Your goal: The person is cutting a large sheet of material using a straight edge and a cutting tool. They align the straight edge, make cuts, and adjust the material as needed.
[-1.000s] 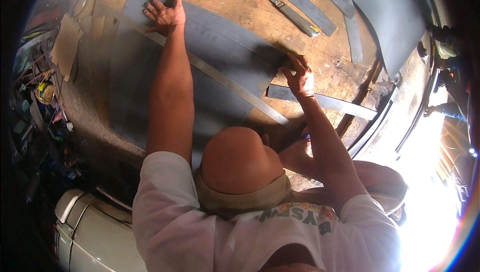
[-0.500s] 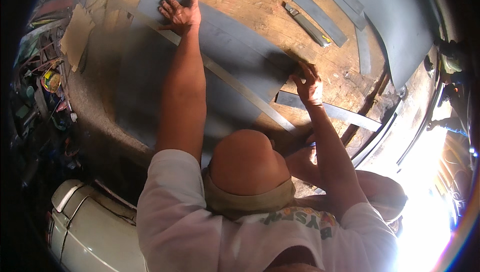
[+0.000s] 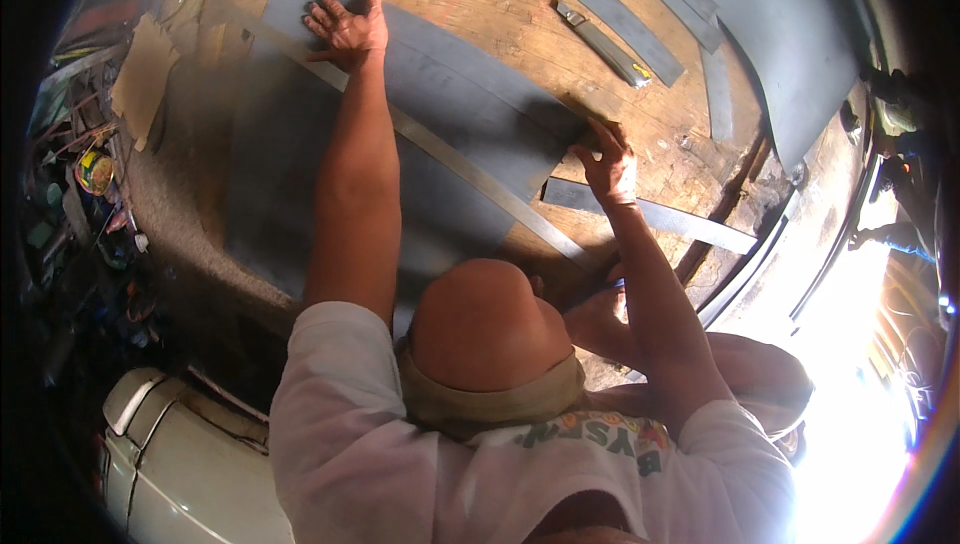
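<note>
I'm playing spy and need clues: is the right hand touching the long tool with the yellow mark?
Apart. The head view shows bare wood between the right hand and the long tool.

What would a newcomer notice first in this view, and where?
The big dark grey sheet across the upper middle, with the left hand spread on its far left part and the right hand at its right corner. Next, the pale straight strip running diagonally across it. Then the white glare at lower right.
</note>
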The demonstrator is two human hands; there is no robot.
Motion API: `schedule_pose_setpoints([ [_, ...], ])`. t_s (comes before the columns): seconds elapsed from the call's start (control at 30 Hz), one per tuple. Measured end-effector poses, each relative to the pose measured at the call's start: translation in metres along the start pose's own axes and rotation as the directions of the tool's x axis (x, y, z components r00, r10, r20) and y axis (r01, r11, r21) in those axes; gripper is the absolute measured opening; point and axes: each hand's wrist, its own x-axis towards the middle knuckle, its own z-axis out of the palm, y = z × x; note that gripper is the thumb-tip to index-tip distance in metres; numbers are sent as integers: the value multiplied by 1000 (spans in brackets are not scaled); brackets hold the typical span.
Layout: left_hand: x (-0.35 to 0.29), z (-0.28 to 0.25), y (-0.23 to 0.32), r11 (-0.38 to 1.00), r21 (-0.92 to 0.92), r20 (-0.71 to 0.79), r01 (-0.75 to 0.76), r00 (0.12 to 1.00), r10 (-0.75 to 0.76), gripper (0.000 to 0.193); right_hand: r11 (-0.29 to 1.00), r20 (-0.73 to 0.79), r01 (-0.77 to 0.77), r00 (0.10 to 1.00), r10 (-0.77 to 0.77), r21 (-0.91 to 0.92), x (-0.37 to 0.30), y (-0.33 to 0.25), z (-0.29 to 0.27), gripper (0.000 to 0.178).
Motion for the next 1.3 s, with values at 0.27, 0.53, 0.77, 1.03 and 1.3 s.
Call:
schedule_pose_setpoints([
  [0.27,1,0,-2,999,-36,-12,10,1000,-11,103,1000,18,14,1000,-14,6,3,-7,-2,58],
  [0.53,-1,-6,6,1000,1,-2,21,1000,-21,103,1000,24,8,1000,-8,3,5,-7,-5,55],
  [0.77,-5,-6,8,1000,20,40,20,999,-21,103,995,52,-76,996,72,69,2,-2,-5,53],
  [1.03,-3,-17,6,992,113,56,56,996,-63,99,1000,42,14,999,-14,-9,4,-6,1,57],
  [1.3,-4,-16,6,998,41,51,48,997,-50,101,999,47,37,998,-36,-15,4,-4,0,55],
])
